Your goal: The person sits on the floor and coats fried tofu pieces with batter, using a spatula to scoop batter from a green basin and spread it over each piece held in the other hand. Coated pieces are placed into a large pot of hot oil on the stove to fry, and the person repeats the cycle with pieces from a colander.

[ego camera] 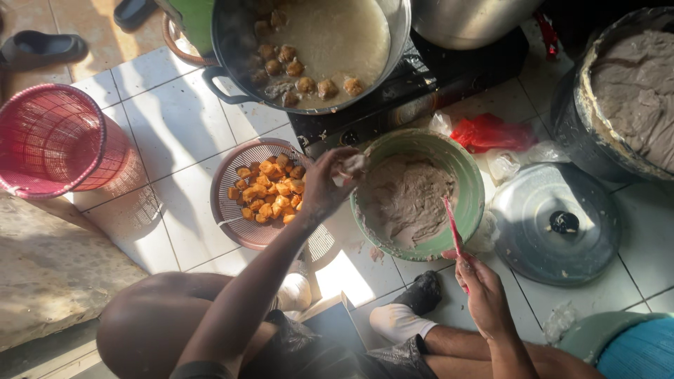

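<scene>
Two hands: left hand (324, 184), right hand (484, 291). One green bowl (472, 168) of grey paste. One red-handled knife (451, 223). One round strainer (235, 210) with a heap of orange fried pieces (270, 189), too many to count. One big wok (232, 42) with about ten floating balls (295, 67). One red basket (53, 140). One metal lid (554, 224). One large tub (583, 112) of paste. Two dark sandals (42, 49).

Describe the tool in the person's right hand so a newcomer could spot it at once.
Start at the green bowl of grey paste in the middle of the tiled floor. Over its near rim leans a thin red utensil, gripped by the right hand. It is the only slim red stick there; the left hand holds a pale lump instead.
</scene>
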Motion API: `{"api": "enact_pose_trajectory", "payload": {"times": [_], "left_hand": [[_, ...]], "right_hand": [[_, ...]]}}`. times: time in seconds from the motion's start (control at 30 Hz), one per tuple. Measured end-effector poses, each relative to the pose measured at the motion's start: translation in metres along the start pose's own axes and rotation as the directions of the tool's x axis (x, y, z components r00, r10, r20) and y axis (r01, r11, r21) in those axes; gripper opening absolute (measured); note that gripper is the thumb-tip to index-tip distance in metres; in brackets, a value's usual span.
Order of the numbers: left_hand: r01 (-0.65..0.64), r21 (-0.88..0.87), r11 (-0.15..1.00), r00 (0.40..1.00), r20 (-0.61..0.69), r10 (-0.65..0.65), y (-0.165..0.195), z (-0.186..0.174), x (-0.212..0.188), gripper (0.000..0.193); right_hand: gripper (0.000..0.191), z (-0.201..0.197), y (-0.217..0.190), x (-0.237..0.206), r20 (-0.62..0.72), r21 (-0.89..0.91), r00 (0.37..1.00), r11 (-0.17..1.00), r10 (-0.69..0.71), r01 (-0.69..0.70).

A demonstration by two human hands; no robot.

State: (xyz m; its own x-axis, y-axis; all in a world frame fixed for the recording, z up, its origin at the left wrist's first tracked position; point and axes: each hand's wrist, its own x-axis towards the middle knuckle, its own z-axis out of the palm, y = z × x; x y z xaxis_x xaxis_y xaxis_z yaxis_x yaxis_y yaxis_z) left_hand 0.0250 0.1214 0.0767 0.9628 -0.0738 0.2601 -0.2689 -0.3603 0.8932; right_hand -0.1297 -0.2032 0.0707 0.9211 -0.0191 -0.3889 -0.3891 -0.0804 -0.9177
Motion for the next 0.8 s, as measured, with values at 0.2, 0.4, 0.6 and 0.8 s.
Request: {"api": "enact_pose_trajectory", "payload": {"times": [0.2,0.4,0.6,0.8], "left_hand": [[-0.087,0.454,0.887,0.967,-0.175,0.184,-0.039,-0.067,0.108,0.067],[-0.130,0.356,0.925,0.920,-0.306,0.247,-0.055,-0.102,0.112,0.065],[0.254,0.379,0.890,0.824,-0.567,0.006,-0.145,-0.074,0.006,0.045],[0.508,0.474,0.719,0.853,-0.391,-0.345,-0.225,-0.044,-0.090,0.072]], "right_hand": [[0.040,0.006,0.005,0.013,-0.001,0.095,0.999,0.995,0.044,-0.043],[0.037,0.010,0.011,0.032,-0.034,0.059,0.998,0.997,0.059,-0.057],[0.027,0.024,0.046,0.093,-0.061,-0.655,0.990,0.754,-0.130,0.059],[0.022,0.069,0.077,0.165,0.146,-0.917,0.960,0.331,-0.237,0.221]]}}
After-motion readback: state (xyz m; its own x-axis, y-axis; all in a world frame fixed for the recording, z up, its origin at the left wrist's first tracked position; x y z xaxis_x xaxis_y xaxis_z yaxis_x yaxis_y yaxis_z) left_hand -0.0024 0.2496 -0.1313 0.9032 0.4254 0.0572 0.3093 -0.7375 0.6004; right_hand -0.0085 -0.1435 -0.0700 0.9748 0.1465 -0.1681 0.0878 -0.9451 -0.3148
